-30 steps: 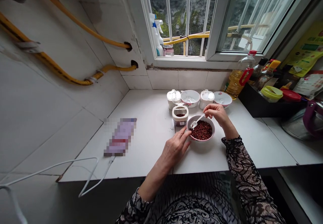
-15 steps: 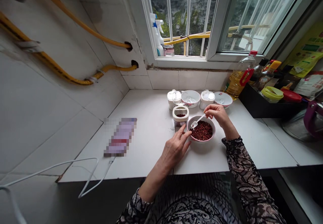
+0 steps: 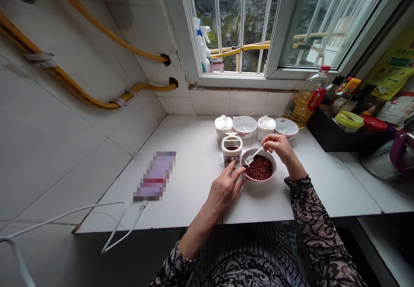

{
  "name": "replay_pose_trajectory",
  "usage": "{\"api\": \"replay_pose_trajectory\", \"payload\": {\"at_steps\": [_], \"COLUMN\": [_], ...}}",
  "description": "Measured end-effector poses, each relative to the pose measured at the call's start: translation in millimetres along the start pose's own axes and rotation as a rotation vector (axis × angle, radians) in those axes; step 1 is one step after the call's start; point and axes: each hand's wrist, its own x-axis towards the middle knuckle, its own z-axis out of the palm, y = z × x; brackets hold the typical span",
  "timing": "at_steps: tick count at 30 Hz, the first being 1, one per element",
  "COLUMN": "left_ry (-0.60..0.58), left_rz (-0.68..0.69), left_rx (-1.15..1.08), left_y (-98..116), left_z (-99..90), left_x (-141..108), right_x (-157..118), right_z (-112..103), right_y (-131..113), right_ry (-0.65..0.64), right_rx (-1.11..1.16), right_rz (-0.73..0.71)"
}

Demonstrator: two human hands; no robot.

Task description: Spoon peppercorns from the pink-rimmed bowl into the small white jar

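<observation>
My right hand (image 3: 277,146) pinches the handle of a small white spoon (image 3: 249,160) above a bowl. The spoon's scoop hangs over the left side of the dark red grains or small beans (image 3: 261,168). They fill much of the pink-rimmed bowl (image 3: 274,171). My left hand (image 3: 224,188) has its fingers apart, with fingertips at the bowl's left rim and near the front of an open jar (image 3: 231,152). More of the dark red pieces show inside that jar. Whether the left fingers press on the jar or the bowl, I cannot tell.
Behind stand two white lidded jars (image 3: 223,125) (image 3: 266,126) and two bowls (image 3: 245,126) (image 3: 287,126). An oil bottle (image 3: 304,105) and a black box (image 3: 333,132) of condiments are at right. A blurred phone-like object (image 3: 155,177) with a white cable (image 3: 113,235) lies left.
</observation>
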Motion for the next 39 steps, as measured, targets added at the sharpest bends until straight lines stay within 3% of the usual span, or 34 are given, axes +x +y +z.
{"api": "replay_pose_trajectory", "payload": {"at_steps": [11,18,39], "left_ry": [0.041,-0.018,-0.042], "left_rz": [0.006,0.011,0.018], "left_rx": [0.041,0.001,-0.05], "left_y": [2.8,2.3,0.5], "left_z": [-1.0,-2.3,-1.0], "left_x": [-0.2,1.8,0.8], "right_x": [-0.6,-0.7,-0.6], "right_z": [-0.9,-0.6,-0.6], "right_y": [-1.1,-0.6,0.2], "right_ry": [-0.003,-0.004,-0.005], "right_rx": [0.008,-0.002,-0.026], "right_rz": [-0.007,0.002,-0.006]}}
